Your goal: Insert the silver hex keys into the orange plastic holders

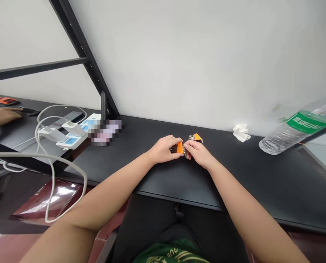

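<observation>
Over the black table, my left hand [165,149] grips an orange hex key holder [179,148] between thumb and fingers. Dark key ends stick out on its left side and shiny ones on its right. Close against that right side, my right hand [198,152] has its thumb and forefinger pinched on a hex key; the fingers hide most of this key. A second orange hex key holder [197,137], filled with several silver keys, lies on the table just behind my right hand.
Crumpled tissue [241,132] and a tilted clear plastic bottle [296,126] are at right. On the left are a power strip [93,122] with white chargers, looping white cables [52,171], a phone [74,117] and another person's hand [4,116]. A white wall rises behind the black table [163,186].
</observation>
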A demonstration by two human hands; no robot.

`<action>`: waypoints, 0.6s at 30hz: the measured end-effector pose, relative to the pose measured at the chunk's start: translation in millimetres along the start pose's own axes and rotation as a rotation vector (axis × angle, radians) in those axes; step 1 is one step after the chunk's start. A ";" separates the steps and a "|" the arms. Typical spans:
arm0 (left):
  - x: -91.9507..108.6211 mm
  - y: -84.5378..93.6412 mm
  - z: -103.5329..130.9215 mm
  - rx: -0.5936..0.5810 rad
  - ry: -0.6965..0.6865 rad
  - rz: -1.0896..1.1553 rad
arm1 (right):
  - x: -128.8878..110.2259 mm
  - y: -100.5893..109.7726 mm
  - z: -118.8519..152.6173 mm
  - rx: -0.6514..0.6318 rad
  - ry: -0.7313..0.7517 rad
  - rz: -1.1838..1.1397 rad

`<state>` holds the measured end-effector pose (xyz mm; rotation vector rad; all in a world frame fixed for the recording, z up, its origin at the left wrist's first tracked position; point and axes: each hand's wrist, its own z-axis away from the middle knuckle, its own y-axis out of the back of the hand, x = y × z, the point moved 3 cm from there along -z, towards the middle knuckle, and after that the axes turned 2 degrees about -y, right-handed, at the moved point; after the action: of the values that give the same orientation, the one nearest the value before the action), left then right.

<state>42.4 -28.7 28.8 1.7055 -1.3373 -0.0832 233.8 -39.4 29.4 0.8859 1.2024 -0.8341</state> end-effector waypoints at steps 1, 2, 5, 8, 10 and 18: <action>0.1 0.7 -0.2 0.008 0.013 0.008 | 0.9 -4.1 0.2 -0.011 -0.032 -0.093; 0.3 1.3 -0.4 0.018 0.020 0.015 | 2.0 -8.3 0.2 -0.028 -0.070 -0.183; 0.7 2.5 -0.6 0.043 0.009 0.016 | 3.5 -14.6 -0.4 -0.077 -0.176 -0.298; -1.2 2.8 -0.3 0.024 0.012 -0.017 | 0.9 0.4 -1.1 0.055 -0.154 -0.007; -4.5 3.1 0.2 -0.010 0.047 -0.059 | -3.4 19.6 0.1 0.213 -0.063 0.376; -13.7 1.7 1.1 -0.208 0.166 -0.147 | 2.2 58.0 4.5 0.299 -0.096 1.098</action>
<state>35.0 -18.5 23.0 1.5948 -1.0440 -0.1566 288.1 -19.1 34.9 1.5094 0.3580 -0.1360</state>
